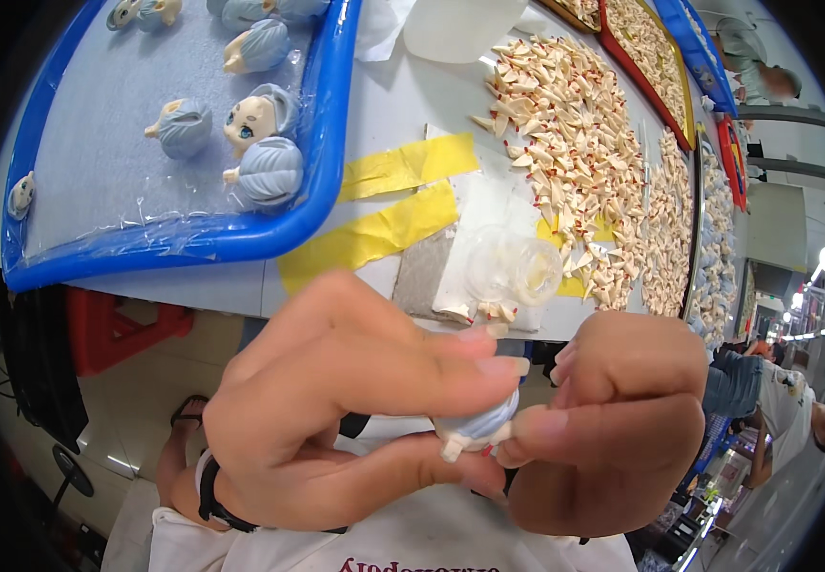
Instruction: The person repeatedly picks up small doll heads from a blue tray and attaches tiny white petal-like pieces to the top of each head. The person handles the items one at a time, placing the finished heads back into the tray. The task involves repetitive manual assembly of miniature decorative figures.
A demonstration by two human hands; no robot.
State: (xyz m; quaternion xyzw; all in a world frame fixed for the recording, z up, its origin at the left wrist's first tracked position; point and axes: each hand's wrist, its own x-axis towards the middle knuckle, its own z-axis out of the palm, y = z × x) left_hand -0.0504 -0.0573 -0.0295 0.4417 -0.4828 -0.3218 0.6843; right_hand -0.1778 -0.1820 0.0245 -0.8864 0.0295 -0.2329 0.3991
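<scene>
My left hand (336, 400) pinches a small doll head (479, 426) with light-blue hair between thumb and fingers, just in front of the table edge. My right hand (613, 419) is closed, its fingertips against the right side of that head. A tiny red-ended piece (490, 450) shows at those fingertips; most of it is hidden. Beyond my hands, a few cream pointed pieces with red ends (495, 312) lie at the table edge beside a clear, small plastic cup or jar (517, 270).
A blue tray (322, 181) at the left holds several blue-haired doll heads (272, 170). Yellow tape strips (408, 167) cross the table. A large pile of cream pointed pieces (575, 133) spreads at the right. A red stool (112, 329) stands below; another person (789, 410) is at the far right.
</scene>
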